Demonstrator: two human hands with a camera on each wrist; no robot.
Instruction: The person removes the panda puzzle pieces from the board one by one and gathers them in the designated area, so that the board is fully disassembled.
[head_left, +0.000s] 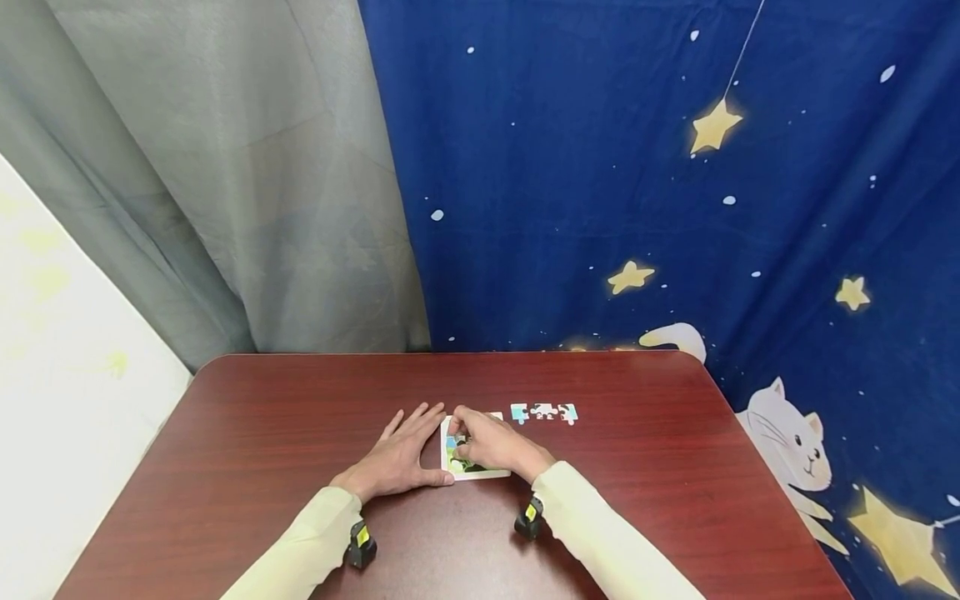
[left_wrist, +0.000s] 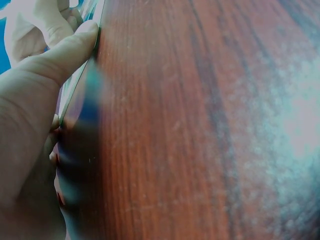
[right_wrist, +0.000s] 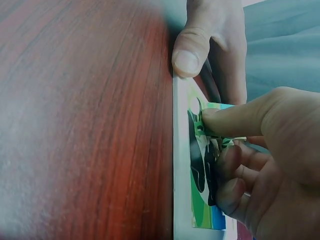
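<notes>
A small jigsaw puzzle in a white frame lies on the table, its picture green, blue, black and white. My left hand is spread flat along the frame's left side, fingers straight. Its thumb presses at the near left corner of the frame. Over the puzzle, my right hand pinches a puzzle piece between thumb and curled fingers, close against the picture. The right fingers hide part of the picture and most of that piece.
Three loose puzzle pieces lie in a row on the table just beyond the frame's right side. The dark red wooden table reaches back to a grey curtain and a blue curtain with stars.
</notes>
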